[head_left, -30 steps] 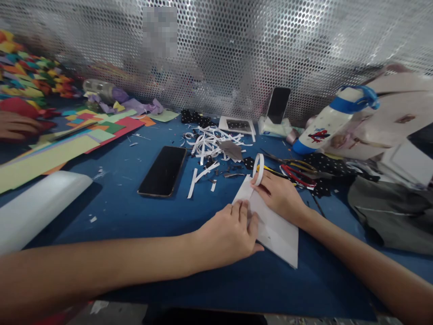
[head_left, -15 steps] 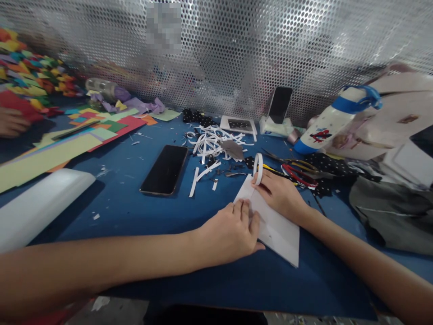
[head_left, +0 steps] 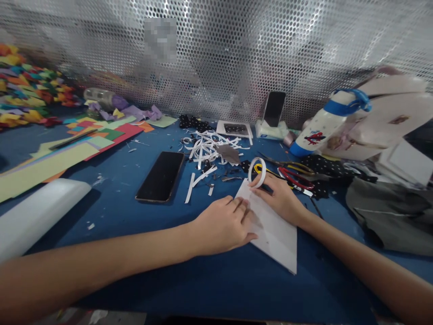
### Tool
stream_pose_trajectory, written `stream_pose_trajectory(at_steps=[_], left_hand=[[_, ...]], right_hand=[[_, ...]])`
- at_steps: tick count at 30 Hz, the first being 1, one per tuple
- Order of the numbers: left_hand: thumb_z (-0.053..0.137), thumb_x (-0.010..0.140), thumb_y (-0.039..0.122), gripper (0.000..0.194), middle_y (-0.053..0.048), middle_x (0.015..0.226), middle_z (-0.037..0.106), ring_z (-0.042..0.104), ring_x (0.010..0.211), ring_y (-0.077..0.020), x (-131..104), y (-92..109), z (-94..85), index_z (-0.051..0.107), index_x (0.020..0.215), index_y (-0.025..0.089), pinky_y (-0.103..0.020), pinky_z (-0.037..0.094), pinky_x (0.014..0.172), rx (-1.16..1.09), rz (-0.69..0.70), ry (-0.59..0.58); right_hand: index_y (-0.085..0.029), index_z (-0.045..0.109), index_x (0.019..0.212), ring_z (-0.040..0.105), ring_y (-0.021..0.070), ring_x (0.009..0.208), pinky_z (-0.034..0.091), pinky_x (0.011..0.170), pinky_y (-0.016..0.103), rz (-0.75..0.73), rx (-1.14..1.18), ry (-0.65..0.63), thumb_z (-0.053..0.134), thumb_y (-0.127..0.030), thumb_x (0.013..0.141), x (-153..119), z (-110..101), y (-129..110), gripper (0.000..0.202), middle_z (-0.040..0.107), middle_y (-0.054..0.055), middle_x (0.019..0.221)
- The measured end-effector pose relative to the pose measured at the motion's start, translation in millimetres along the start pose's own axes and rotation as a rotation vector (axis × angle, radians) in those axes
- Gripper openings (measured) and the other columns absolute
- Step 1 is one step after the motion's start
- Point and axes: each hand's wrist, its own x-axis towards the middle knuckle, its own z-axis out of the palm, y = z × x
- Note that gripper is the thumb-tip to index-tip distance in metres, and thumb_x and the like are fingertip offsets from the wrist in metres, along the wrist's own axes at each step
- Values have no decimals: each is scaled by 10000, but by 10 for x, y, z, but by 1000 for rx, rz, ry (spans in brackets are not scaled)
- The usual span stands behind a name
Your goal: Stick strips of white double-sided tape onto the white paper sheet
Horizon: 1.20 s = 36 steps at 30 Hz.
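Observation:
A folded-looking white card [head_left: 275, 232] lies slanted on the blue table in front of me. My left hand [head_left: 226, 225] holds its left side, fingers bent and pressed onto the top, thumb at the edge. At the far end of the card, my right hand [head_left: 279, 196] pinches a narrow roll of white tape [head_left: 250, 174], which stands on its rim. Whether a strip of tape runs onto the card is hidden by the fingers. Just beyond the right hand lie scissors with red handles [head_left: 297, 180] and another pair with yellow handles [head_left: 259, 168].
A black phone [head_left: 161, 176] lies left of the card, with curled white paper strips [head_left: 204, 146] behind it. Coloured paper sheets [head_left: 64, 153] and a white rounded object [head_left: 43, 207] are at left. A bottle [head_left: 324, 124], a bag [head_left: 382, 117] and grey cloth [head_left: 392, 216] are at right.
The tape roll has turned and now shows its open ring more. My left thumb has drawn in a little at the card's edge. Another person's hand at far left has left the view.

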Motion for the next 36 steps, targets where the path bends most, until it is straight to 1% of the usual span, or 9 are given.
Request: stream_pose_trajectory(at_steps=[4, 8, 10, 12, 14, 19, 22, 27, 36], left_hand=[[418, 968, 447, 474, -182, 989, 727, 700, 919, -272, 3, 90, -90, 689, 1011, 61, -381, 549, 799, -6, 42, 72], [414, 968, 423, 459, -152, 876, 742, 709, 793, -246, -15, 261, -241, 707, 940, 72, -368, 560, 735, -92, 131, 147], [422, 966, 425, 470, -167, 869, 741, 710, 796, -261, -38, 349, -297, 708, 954, 52, -385, 562, 741, -86, 203, 163], [438, 964, 423, 470, -182, 890, 741, 711, 835, -282, -59, 406, -315, 707, 974, 38, -407, 563, 759, -54, 258, 166], [442, 966, 411, 464, -189, 913, 740, 713, 857, -291, -71, 418, -296, 711, 969, 33, -412, 567, 759, -28, 251, 170], [451, 964, 355, 440, -215, 954, 730, 716, 878, -307, -66, 331, -184, 717, 958, 4, -411, 579, 749, 95, 100, 153], [439, 971, 347, 445, -223, 976, 725, 713, 901, -319, -71, 309, -145, 710, 1000, -5, -409, 584, 737, 114, 110, 130], [439, 969, 333, 436, -219, 969, 727, 713, 902, -327, -82, 339, -143, 715, 988, -3, -409, 588, 719, 121, 115, 136], [432, 966, 342, 452, -221, 951, 729, 718, 893, -316, -64, 353, -133, 722, 963, -4, -402, 587, 737, 131, 107, 148]], right_hand=[[-214, 651, 925, 642, 189, 884, 500, 812, 338, -21, 132, -64, 623, -213, 881, -9, -39, -63, 53, 684, 30, 925], [-198, 647, 880, 637, 164, 823, 510, 749, 296, -115, 270, -232, 646, -223, 862, -29, -85, -197, 31, 662, 34, 889], [-192, 638, 884, 631, 150, 810, 511, 715, 272, -138, 334, -322, 631, -225, 873, -44, -103, -264, 35, 647, 35, 894], [-188, 632, 899, 621, 142, 805, 510, 698, 262, -146, 348, -356, 612, -225, 886, -56, -110, -307, 44, 632, 37, 895], [-187, 630, 907, 614, 148, 816, 507, 717, 275, -163, 308, -334, 604, -227, 891, -63, -106, -318, 51, 629, 40, 890], [-189, 611, 914, 601, 166, 837, 498, 740, 309, -198, 198, -282, 590, -214, 893, -68, -82, -277, 39, 632, 47, 894], [-186, 598, 924, 586, 172, 846, 489, 744, 314, -210, 132, -283, 568, -186, 896, -74, -65, -262, 41, 618, 53, 908], [-191, 581, 917, 573, 205, 871, 463, 807, 380, -275, -33, -254, 528, -191, 911, -94, -21, -234, 53, 626, 68, 915], [-183, 587, 871, 561, 235, 866, 422, 789, 402, -372, -182, -256, 486, -183, 918, -89, 12, -227, 112, 642, 84, 897]])
